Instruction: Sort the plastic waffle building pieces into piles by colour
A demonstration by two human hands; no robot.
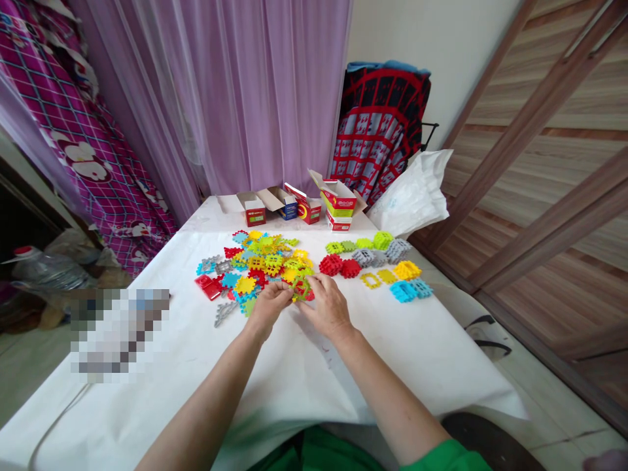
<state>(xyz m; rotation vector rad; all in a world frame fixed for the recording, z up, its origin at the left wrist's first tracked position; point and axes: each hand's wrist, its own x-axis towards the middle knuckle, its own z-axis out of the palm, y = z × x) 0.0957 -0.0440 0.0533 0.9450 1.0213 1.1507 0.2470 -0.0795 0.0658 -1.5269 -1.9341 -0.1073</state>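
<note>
My left hand (269,306) and my right hand (330,306) meet at the near right edge of a mixed pile of plastic pieces (265,252). Between them they grip a yellow-green open-frame piece (300,288), fingertips pressed on its two sides. The pile holds red, blue, yellow, green and grey toothed pieces. To the right lie groups sorted by colour: green (383,240), grey (397,250), red (331,264), yellow (407,269) and blue (403,291).
Open small boxes (255,213) stand along the far edge of the white-covered table (186,392), with a taller red and green box (339,206) at their right. A white bag (412,193) leans behind the right corner. A blurred-out object (118,333) lies at the left.
</note>
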